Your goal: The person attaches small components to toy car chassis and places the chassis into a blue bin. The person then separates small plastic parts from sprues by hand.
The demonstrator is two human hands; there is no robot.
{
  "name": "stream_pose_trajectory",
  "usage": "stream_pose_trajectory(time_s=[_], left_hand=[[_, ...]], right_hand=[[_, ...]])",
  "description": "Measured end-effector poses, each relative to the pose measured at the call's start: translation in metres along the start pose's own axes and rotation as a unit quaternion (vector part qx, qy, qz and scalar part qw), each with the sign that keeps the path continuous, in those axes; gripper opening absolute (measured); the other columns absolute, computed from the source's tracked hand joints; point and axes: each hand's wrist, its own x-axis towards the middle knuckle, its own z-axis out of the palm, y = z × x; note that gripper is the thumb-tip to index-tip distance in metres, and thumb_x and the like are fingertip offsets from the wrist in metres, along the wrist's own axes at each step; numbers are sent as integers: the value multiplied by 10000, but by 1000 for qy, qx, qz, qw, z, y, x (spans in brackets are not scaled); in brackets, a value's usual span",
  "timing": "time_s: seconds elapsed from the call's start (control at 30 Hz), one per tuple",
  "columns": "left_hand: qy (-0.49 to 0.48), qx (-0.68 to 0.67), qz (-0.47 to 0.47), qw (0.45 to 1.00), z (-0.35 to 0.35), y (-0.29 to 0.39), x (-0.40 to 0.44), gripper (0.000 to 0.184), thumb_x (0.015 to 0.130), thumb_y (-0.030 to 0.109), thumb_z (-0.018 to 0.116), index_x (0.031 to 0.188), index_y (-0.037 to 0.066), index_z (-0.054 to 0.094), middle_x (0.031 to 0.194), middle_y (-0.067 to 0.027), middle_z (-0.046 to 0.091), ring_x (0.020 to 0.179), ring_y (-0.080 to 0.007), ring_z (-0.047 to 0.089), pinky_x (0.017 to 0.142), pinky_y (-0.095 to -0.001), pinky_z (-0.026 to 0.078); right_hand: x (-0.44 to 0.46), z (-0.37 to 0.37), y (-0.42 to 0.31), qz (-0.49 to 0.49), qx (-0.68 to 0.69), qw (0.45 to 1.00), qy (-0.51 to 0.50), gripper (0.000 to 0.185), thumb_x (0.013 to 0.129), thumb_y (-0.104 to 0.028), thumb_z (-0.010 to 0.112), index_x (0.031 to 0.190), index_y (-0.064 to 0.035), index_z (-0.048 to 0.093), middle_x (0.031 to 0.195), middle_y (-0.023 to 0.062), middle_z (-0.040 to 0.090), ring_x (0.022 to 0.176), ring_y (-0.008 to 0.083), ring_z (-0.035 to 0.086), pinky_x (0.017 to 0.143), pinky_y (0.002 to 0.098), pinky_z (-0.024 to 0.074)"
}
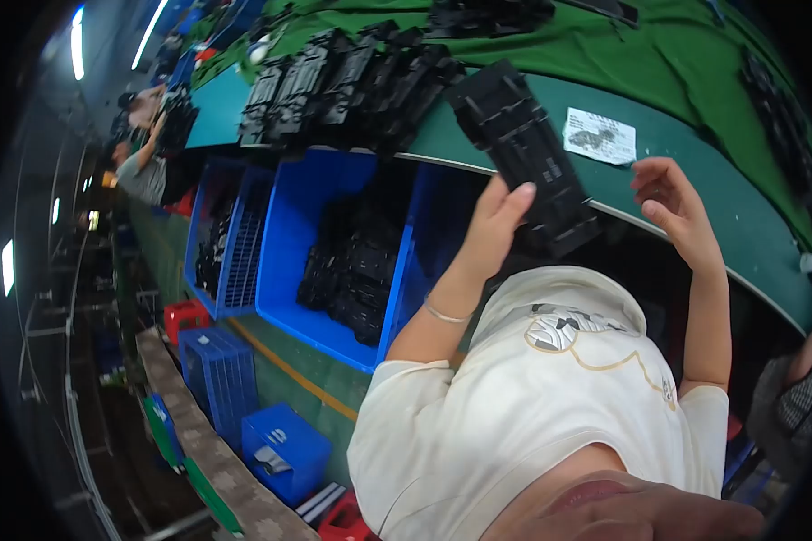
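Observation:
My left hand (497,225) grips a long black moulded plastic part (534,155) near its lower edge, thumb on top. The part looks like a small vehicle chassis. It is tilted over the front edge of the green bench. My right hand (674,209) is raised to the right of the part, apart from it, with loosely bent fingers and nothing in them. A printed paper slip (599,136) lies on the bench just beyond my right hand. To the left, several similar black parts (347,81) stand in a row along the bench.
A blue bin (280,243) with black parts inside stands below the bench at left, beside another blue crate (209,236). More black parts (779,113) lie on green cloth (668,54) at right. Another person (143,171) is at the bench, far left.

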Motion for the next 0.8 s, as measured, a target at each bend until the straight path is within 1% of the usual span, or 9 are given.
stream_pose_trajectory(time_s=[0.1, 0.23, 0.3, 0.4, 0.43, 0.63, 0.73, 0.77, 0.8], left_hand=[[124, 13, 6, 992, -31, 1, -20, 274, 813, 103, 422, 1072, 16, 428, 1003, -76, 523, 915, -158, 505, 807, -284, 392], [214, 39, 19, 976, -54, 2, -53, 250, 808, 106, 438, 1039, 12, 454, 977, -70, 538, 900, -154, 513, 803, -287, 389], [245, 61, 22, 967, -53, 9, -61, 266, 804, 105, 443, 1052, 9, 445, 998, -76, 528, 916, -167, 509, 805, -291, 390], [218, 66, 24, 974, -46, 24, -41, 286, 805, 89, 430, 1076, -3, 424, 1017, -94, 515, 931, -190, 504, 821, -312, 392], [193, 52, 20, 980, -41, 29, -27, 293, 806, 87, 426, 1083, -6, 418, 1023, -100, 510, 936, -197, 501, 827, -319, 393], [72, -43, -15, 996, -82, 52, 157, 274, 781, 153, 505, 1003, -6, 480, 1001, -114, 537, 935, -232, 500, 837, -363, 379], [63, -51, -64, 995, -80, 83, 244, 306, 819, 185, 430, 1029, -34, 466, 1054, -134, 514, 964, -246, 488, 863, -382, 368], [-21, -69, -56, 996, -93, 91, 275, 308, 825, 189, 411, 1033, -31, 466, 1061, -137, 509, 972, -255, 484, 860, -400, 370], [-21, -73, -86, 993, -88, 102, 294, 325, 822, 205, 403, 1057, -11, 464, 1069, -133, 506, 975, -262, 479, 869, -396, 353]], right_hand=[[18, 0, -3, 3, -67, 992, -104, 261, 722, -124, 555, 956, -29, 486, 819, 54, 519, 798, 140, 502, 726, 268, 402], [39, -6, -6, -7, -150, 960, -238, 238, 738, -125, 541, 944, -16, 491, 799, 89, 552, 764, 168, 521, 699, 287, 416], [46, -12, -4, -8, -178, 943, -281, 235, 743, -139, 543, 936, -15, 492, 810, 97, 554, 768, 175, 522, 694, 291, 416], [54, -21, 3, -44, -182, 928, -322, 259, 752, -190, 550, 934, -15, 492, 816, 124, 554, 765, 217, 527, 683, 316, 415], [55, -24, 9, -70, -188, 928, -315, 243, 747, -167, 569, 919, -16, 488, 748, 66, 555, 691, 149, 515, 630, 293, 415], [43, -65, 17, -69, -219, 940, -253, 261, 731, -169, 570, 924, -14, 487, 814, 101, 545, 758, 215, 533, 661, 320, 425], [18, -85, 17, -57, -208, 965, -146, 259, 747, -179, 558, 934, -17, 482, 831, 106, 544, 774, 221, 533, 678, 323, 425], [7, -86, 20, -53, -195, 975, -96, 257, 755, -184, 552, 937, -18, 480, 837, 108, 543, 779, 220, 531, 681, 324, 425], [-3, -85, 24, -55, -176, 981, -57, 254, 764, -186, 544, 941, -17, 476, 838, 106, 539, 781, 215, 527, 686, 322, 424]])
